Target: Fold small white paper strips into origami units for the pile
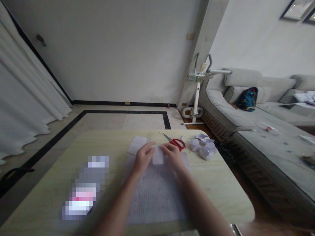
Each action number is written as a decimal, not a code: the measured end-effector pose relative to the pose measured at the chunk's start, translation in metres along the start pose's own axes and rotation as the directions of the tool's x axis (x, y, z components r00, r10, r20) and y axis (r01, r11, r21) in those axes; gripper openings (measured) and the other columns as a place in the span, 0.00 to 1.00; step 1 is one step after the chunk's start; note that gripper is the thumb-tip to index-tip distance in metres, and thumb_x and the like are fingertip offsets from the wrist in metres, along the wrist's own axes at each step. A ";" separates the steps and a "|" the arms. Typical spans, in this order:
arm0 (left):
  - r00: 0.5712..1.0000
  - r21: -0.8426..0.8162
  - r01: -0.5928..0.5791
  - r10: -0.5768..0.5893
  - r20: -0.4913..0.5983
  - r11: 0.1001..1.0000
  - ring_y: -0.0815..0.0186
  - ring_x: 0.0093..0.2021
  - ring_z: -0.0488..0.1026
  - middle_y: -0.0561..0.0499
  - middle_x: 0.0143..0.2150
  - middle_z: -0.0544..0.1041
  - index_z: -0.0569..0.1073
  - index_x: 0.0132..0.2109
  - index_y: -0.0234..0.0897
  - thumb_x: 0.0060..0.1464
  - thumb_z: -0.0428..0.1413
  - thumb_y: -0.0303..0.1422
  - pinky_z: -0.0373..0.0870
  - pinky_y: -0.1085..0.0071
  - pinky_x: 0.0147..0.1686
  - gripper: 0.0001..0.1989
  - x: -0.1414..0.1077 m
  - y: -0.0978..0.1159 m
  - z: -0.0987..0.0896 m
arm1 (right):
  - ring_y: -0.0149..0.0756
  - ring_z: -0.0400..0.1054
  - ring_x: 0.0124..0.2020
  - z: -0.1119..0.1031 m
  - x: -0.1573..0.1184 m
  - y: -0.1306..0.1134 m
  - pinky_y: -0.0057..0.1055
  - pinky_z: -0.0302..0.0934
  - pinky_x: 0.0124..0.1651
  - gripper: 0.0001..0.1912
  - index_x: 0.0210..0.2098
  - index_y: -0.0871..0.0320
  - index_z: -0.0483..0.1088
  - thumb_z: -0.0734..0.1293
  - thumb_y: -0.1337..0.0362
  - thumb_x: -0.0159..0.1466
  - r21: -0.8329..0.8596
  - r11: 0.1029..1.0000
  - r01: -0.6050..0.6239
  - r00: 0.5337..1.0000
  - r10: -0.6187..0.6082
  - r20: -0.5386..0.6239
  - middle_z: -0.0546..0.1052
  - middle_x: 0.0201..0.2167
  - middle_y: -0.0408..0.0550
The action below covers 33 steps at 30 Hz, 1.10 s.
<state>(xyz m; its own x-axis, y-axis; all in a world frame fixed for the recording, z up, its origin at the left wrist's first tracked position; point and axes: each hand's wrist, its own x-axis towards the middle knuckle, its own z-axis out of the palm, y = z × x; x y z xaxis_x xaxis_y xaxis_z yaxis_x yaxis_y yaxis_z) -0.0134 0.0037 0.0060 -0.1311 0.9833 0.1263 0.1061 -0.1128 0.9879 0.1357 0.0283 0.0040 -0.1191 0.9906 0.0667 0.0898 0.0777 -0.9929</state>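
A small white paper piece [157, 156] is held upright by its top corners between my two hands. My left hand [145, 156] pinches its left corner, and my right hand [173, 155] pinches the right one. Beneath them lies a large sheet covered with faint writing [157, 193]. Another white paper piece [137, 145] rests just beyond my left hand. Scissors with red handles [177, 143] lie beyond my right hand, their blades pointing to the far left. Several folded paper pieces [206, 151] are gathered at the table's far right.
The pale wooden table [221, 190] has rounded corners. A blurred-out pixelated object [85, 186] lies on its left part. To the right stand a grey sofa [270, 150] with a dark blue bag [248, 99] and a white exercise machine [197, 95]. A white curtain [27, 85] hangs at left.
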 end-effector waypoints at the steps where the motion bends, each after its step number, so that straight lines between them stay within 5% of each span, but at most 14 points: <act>1: 1.000 0.002 -0.011 0.011 0.003 1.000 0.63 0.37 0.76 0.46 0.39 0.79 0.74 0.44 0.34 0.50 0.56 0.36 0.71 0.71 0.36 0.15 0.000 0.000 0.000 | 0.30 0.61 0.23 0.000 0.000 -0.001 0.25 0.54 0.25 0.13 0.27 0.61 0.73 0.65 0.57 0.56 -0.001 1.000 -0.005 1.000 0.005 -0.001 0.70 0.21 0.44; 18: 1.000 0.029 -0.011 0.011 0.021 1.000 0.61 0.38 0.76 0.45 0.37 0.80 0.74 0.40 0.32 0.51 0.55 0.36 0.72 0.70 0.35 0.13 -0.001 0.002 -0.001 | 0.32 0.61 0.23 -0.001 -0.001 0.000 0.27 0.54 0.26 0.10 0.26 0.59 0.71 0.66 0.58 0.54 0.052 0.998 -0.037 0.999 0.039 -0.031 0.69 0.20 0.43; 28: 0.999 0.015 -0.008 0.007 0.047 1.000 0.62 0.35 0.76 0.45 0.39 0.79 0.72 0.49 0.34 0.51 0.55 0.38 0.71 0.70 0.33 0.19 -0.003 0.003 0.000 | 0.33 0.60 0.23 -0.001 -0.004 -0.004 0.29 0.54 0.28 0.10 0.18 0.55 0.66 0.65 0.61 0.55 0.036 0.999 0.027 0.997 -0.024 -0.077 0.66 0.18 0.42; 33: 1.000 -0.010 0.008 -0.008 0.010 1.000 0.60 0.37 0.75 0.45 0.37 0.79 0.74 0.40 0.32 0.50 0.55 0.39 0.70 0.69 0.36 0.15 -0.001 0.000 0.001 | 0.33 0.60 0.23 0.000 -0.003 -0.001 0.29 0.55 0.27 0.10 0.23 0.56 0.67 0.65 0.57 0.55 0.028 1.000 0.001 0.998 0.001 -0.062 0.67 0.19 0.42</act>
<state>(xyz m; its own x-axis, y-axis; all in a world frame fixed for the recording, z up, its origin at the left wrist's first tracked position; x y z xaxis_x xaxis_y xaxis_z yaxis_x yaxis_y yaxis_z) -0.0119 0.0028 0.0054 -0.1225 0.9855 0.1172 0.0952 -0.1059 0.9898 0.1356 0.0251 0.0052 -0.0576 0.9957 0.0721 0.0622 0.0757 -0.9952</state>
